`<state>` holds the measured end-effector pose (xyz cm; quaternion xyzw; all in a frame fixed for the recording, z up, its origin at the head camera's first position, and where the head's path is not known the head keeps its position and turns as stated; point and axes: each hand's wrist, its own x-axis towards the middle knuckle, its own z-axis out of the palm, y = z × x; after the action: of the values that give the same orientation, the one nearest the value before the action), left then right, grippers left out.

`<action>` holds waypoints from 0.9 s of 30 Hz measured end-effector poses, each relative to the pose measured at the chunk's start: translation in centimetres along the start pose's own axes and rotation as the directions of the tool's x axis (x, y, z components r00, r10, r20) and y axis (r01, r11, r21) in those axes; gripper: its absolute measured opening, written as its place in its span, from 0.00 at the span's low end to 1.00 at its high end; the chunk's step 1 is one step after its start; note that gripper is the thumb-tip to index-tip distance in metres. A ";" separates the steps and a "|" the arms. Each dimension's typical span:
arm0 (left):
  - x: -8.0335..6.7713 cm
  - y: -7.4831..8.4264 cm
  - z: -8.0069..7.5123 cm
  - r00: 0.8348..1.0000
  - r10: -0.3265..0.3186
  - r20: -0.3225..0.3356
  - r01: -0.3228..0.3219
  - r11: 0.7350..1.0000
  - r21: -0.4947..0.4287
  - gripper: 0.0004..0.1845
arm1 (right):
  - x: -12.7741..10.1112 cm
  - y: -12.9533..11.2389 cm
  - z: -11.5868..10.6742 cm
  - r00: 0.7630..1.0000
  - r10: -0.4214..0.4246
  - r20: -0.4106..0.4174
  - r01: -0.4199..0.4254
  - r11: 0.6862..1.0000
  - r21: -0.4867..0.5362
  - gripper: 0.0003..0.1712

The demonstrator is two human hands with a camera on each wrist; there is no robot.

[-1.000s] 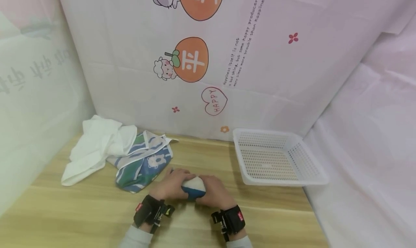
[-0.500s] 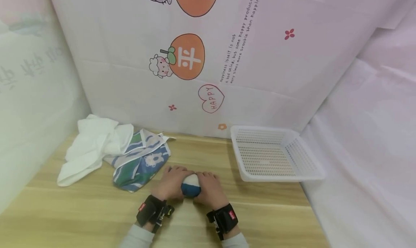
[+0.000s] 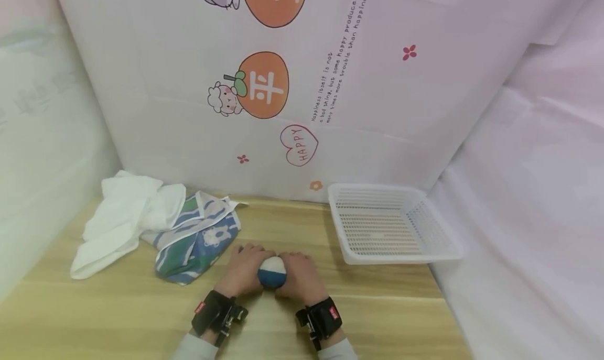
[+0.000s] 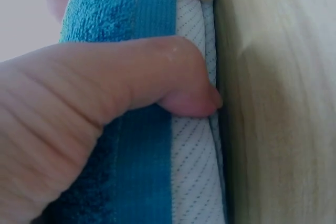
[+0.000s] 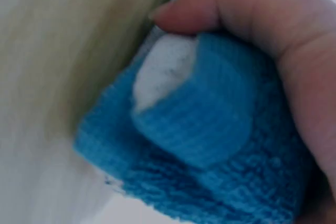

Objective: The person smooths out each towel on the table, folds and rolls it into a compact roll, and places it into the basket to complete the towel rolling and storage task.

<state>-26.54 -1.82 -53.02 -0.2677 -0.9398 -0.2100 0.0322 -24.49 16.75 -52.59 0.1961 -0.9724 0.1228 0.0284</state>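
Two hands, left hand (image 3: 245, 272) and right hand (image 3: 298, 277), each curl a closed grip on opposite sides of the rolled blue-and-white terry towel (image 3: 272, 272), pressing it onto the pale wooden surface (image 3: 118, 313), apparently so the roll stays tight.

You've got 1 rolled towel (image 3: 272, 272): blue terry with a white dotted-weave band, bunched into a tight, rounded bundle. White part faces up and away from you, blue toward you. It sits low on the worktop (image 3: 118, 307), near the front edge, roughly centre, clasped from both sides.
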 end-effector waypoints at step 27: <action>10.6 8.5 -4.7 0.935 0.347 -0.070 -0.349 0.937 -0.016 0.39 | -3.1 5.7 -12.4 0.960 0.177 -0.219 -0.186 0.982 -0.022 0.28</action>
<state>-31.43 7.92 -43.73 -0.4230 -0.8731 -0.2227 0.0961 -23.75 26.09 -42.19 0.0911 -0.9798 0.1248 0.1268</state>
